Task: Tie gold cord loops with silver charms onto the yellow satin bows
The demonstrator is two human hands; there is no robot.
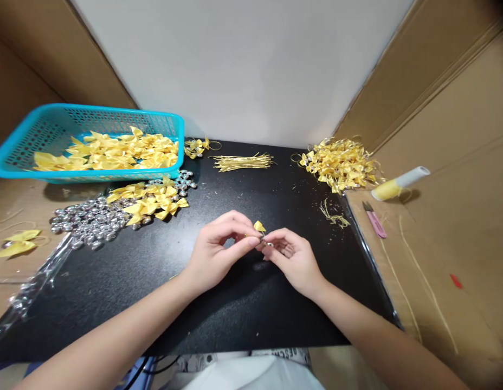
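Note:
Over the middle of the black table, my left hand (222,245) and my right hand (295,260) meet fingertip to fingertip. Thumb and forefinger of the left are closed on a small yellow ribbon bow (258,226), whose tip shows above them. The right hand's fingers are pinched just below and beside the bow. A small shiny silver piece (269,244) shows at the right fingertips. Fingers cover most of the bow and the silver piece, so how they are joined is hidden.
A blue basket (89,174) of yellow bows stands back left, behind silver beads (95,219) and loose bows (154,205). Gold ties (243,162) lie at the back. Finished-looking bows (341,165), cord scraps (333,215), pink snips (374,221) and a roll (400,183) are right.

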